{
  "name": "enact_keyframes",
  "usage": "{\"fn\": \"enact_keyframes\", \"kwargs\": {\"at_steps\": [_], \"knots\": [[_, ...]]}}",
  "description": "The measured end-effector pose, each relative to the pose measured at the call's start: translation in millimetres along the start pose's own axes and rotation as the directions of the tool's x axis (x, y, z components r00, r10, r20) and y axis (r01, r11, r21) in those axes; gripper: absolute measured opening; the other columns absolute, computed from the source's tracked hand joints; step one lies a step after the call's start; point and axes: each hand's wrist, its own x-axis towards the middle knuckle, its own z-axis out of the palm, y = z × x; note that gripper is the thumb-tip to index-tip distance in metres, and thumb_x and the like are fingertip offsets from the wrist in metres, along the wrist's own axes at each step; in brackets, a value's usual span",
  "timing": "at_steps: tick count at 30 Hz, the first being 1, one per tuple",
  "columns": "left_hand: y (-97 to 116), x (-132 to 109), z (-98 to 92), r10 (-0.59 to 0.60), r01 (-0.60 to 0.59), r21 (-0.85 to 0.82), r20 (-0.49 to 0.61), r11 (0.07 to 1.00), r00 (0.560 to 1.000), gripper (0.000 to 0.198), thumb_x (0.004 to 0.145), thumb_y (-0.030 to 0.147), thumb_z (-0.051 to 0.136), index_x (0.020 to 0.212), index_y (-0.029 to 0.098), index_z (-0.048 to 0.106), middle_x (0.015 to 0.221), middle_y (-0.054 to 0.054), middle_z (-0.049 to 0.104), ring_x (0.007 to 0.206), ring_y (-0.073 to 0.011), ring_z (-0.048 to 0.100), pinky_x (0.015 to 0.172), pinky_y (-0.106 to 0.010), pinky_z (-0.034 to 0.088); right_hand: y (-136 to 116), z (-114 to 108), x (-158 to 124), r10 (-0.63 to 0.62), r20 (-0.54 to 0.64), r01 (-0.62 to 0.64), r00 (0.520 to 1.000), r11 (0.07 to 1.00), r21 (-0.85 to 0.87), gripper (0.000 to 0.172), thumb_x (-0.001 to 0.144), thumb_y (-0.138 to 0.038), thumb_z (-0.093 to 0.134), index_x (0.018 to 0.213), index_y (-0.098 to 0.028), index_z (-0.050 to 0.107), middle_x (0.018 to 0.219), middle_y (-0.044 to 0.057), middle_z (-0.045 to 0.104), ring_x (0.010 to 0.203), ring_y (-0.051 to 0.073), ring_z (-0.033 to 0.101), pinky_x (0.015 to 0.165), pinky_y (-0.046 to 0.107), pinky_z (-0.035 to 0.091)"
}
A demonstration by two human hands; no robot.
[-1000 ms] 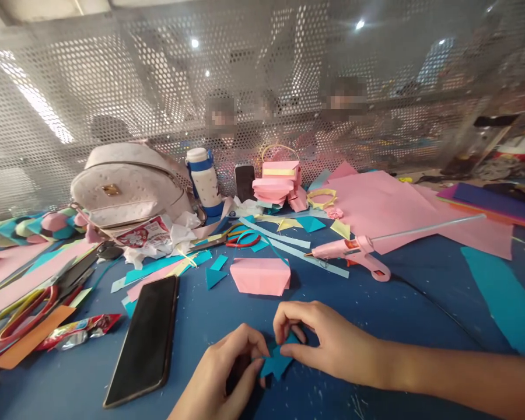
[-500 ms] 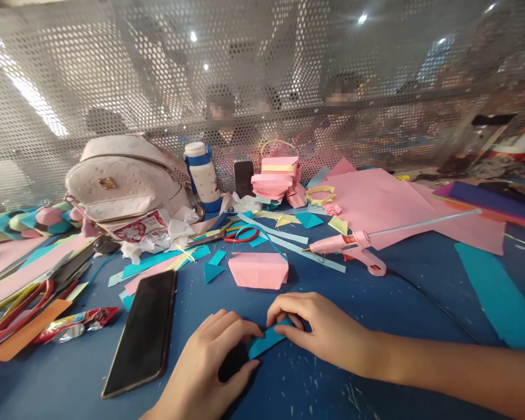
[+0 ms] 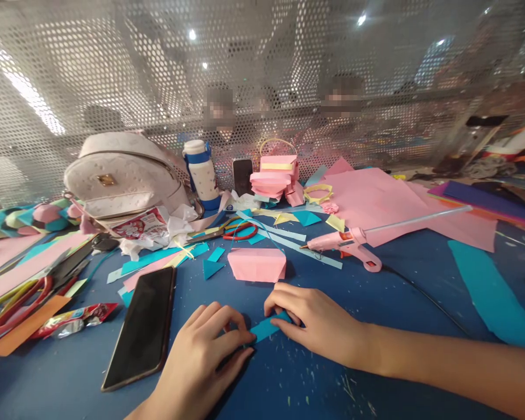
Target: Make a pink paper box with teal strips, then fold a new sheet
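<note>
A small folded teal paper piece [image 3: 266, 328] lies on the blue table [image 3: 402, 315] between my two hands. My left hand [image 3: 201, 356] presses its fingertips on the piece's left end, fingers curled. My right hand [image 3: 317, 324] pinches the right end between thumb and fingers. Just beyond them sits a folded pink paper shape [image 3: 257, 264].
A black phone [image 3: 142, 326] lies left of my hands. A pink glue gun [image 3: 347, 244] with its cord sits to the right. Scissors [image 3: 231, 230], paper scraps, a white bag [image 3: 120, 184], a bottle [image 3: 201, 174] and pink paper sheets [image 3: 376, 201] crowd the back. A mesh screen with people behind it stands beyond.
The teal piece went from held up and crumpled to flattened into a narrow strip on the table. Both hands lowered onto it.
</note>
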Motion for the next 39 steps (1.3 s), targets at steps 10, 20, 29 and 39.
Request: {"fn": "enact_keyframes", "kwargs": {"at_steps": [10,20,29,39], "knots": [[-1.5,1.7,0.8,0.120,-0.121,0.185,0.015,0.975,0.993,0.028,0.094,0.016,0.055,0.113,0.031,0.067,0.090,-0.003,0.060,0.072,-0.0162,0.053,0.063,-0.028,0.040,3.4,0.6,-2.7,-0.033,0.014,0.033,0.999,0.999,-0.012,0.011,0.091,-0.015,0.060,0.096,-0.023,0.063,0.098,-0.001,0.062,0.075,0.012,0.058,0.066,0.023,0.039],[1.1,2.7,0.3,0.164,-0.160,0.256,0.006,0.953,0.986,0.030,0.094,0.014,0.052,0.116,0.029,0.066,0.089,-0.003,0.058,0.070,-0.0158,0.051,0.062,-0.027,0.040,1.7,2.1,-2.0,-0.008,0.003,0.008,1.000,1.000,-0.025,0.011,0.090,-0.015,0.062,0.097,-0.023,0.061,0.095,-0.003,0.063,0.072,0.012,0.056,0.063,0.024,0.038],[1.5,2.7,3.3,0.202,-0.189,0.332,-0.004,0.924,0.979,0.034,0.098,0.014,0.044,0.121,0.029,0.065,0.088,-0.004,0.058,0.070,-0.0159,0.051,0.064,-0.028,0.041,0.6,0.5,-0.2,-0.007,0.005,0.007,1.000,0.999,-0.039,0.009,0.088,-0.013,0.063,0.090,-0.022,0.060,0.092,-0.003,0.062,0.065,0.010,0.052,0.058,0.023,0.037],[-1.1,-0.8,6.8,0.189,-0.198,0.342,0.059,0.919,0.980,0.038,0.099,0.014,0.042,0.130,0.028,0.059,0.092,-0.006,0.055,0.073,-0.0187,0.052,0.065,-0.031,0.043,7.6,-1.4,-8.1,-0.240,0.000,0.226,0.971,0.915,-0.333,0.008,0.095,-0.018,0.057,0.098,-0.021,0.062,0.098,0.001,0.058,0.076,0.013,0.057,0.063,0.027,0.037]]}}
